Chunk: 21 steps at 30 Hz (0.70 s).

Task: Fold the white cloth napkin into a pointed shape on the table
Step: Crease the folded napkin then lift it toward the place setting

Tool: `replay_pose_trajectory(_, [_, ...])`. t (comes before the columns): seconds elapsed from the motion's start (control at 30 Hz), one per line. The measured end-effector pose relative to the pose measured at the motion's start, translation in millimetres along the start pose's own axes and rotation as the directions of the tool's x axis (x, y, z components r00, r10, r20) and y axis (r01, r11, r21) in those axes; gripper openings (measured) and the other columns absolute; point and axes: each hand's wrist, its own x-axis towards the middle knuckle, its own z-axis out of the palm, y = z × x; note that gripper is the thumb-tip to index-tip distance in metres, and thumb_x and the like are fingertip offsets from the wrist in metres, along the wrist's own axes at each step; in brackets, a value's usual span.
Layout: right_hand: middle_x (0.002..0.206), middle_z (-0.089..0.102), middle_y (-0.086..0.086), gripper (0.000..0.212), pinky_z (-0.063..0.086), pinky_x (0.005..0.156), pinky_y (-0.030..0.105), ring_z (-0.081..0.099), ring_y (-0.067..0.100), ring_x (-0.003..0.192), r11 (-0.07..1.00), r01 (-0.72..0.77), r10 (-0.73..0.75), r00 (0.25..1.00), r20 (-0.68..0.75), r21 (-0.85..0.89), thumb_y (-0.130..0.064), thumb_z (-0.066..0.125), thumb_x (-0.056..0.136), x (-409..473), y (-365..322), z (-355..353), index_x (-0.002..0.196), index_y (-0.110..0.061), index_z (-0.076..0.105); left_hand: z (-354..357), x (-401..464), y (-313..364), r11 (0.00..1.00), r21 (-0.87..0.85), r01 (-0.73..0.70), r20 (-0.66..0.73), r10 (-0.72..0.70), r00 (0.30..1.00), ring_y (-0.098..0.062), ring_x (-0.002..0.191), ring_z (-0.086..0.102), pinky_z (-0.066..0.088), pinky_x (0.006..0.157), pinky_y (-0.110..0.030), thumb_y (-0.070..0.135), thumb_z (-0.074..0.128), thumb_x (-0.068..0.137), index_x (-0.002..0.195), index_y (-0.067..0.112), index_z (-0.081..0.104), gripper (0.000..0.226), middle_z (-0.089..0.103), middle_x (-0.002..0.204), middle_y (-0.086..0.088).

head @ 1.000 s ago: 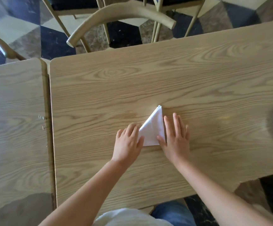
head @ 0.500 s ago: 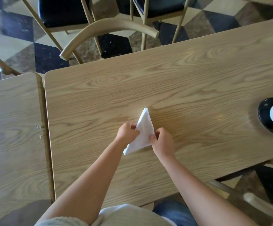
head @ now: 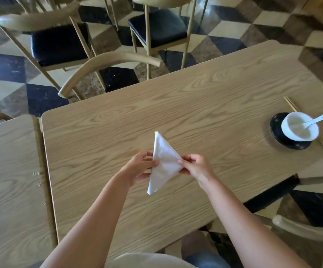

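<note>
The white cloth napkin (head: 163, 163) is folded into a long triangle with one tip pointing away from me and another hanging toward me. It is lifted above the wooden table (head: 205, 113). My left hand (head: 140, 167) pinches its left edge, and my right hand (head: 196, 165) pinches its right corner. Both hands hold it over the middle of the table, near the front edge.
A white bowl (head: 299, 129) with a white spoon (head: 316, 119) sits on a black saucer (head: 278, 132) at the table's right side. A second table (head: 10, 171) adjoins on the left. Chairs (head: 106, 62) stand behind the table, another at the right (head: 307, 227).
The napkin lay flat under both palms a second ago. Both hands then pinched it and raised it off the table, and the view has swung up and right, showing the bowl.
</note>
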Motion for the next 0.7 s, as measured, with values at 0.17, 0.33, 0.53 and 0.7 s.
replay_pose_trajectory(0.17, [0.071,0.061,0.009,0.017,0.053,0.047,0.017,0.06,0.001,0.047,0.998,0.047,-0.046,0.999,-0.024,0.051,0.007,0.063,0.081,-21,0,-21,0.072,-0.007,0.059,22,-9,3,0.998,0.054,-0.01,0.042,0.008,0.999,-0.012,0.073,0.064,0.054,0.068,-0.026,-0.001,0.059,0.086,0.099,0.012,0.053,0.019,0.064,0.087,-0.003])
replay_pose_trajectory(0.33, [0.071,0.062,0.008,0.014,0.054,0.048,0.017,0.06,0.003,0.048,0.993,0.098,-0.091,0.991,-0.096,0.072,0.004,0.065,0.081,-45,1,-55,0.074,-0.006,0.059,61,-17,4,0.994,0.103,-0.041,0.07,0.034,0.997,-0.015,0.076,0.062,0.054,0.066,-0.026,0.0,0.059,0.086,0.097,0.012,0.054,0.018,0.063,0.089,-0.005])
replay_pose_trajectory(0.53, [0.071,0.063,0.009,0.014,0.054,0.048,0.019,0.062,0.01,0.053,0.986,0.167,-0.164,0.977,-0.134,0.009,0.0,0.067,0.081,-83,15,-122,0.071,-0.006,0.06,131,-26,-17,0.99,0.134,-0.049,0.087,0.037,0.995,-0.015,0.075,0.062,0.055,0.065,-0.026,0.0,0.059,0.087,0.101,0.012,0.054,0.019,0.063,0.09,-0.006])
replay_pose_trajectory(0.7, [0.072,0.066,0.007,0.013,0.057,0.054,0.023,0.066,0.014,0.059,0.978,0.206,-0.209,0.963,-0.173,-0.037,-0.005,0.067,0.082,-122,35,-202,0.071,-0.007,0.06,212,-36,-50,0.986,0.142,-0.084,0.122,0.067,0.99,-0.013,0.075,0.063,0.056,0.065,-0.028,0.001,0.06,0.086,0.1,0.012,0.054,0.019,0.065,0.089,-0.004])
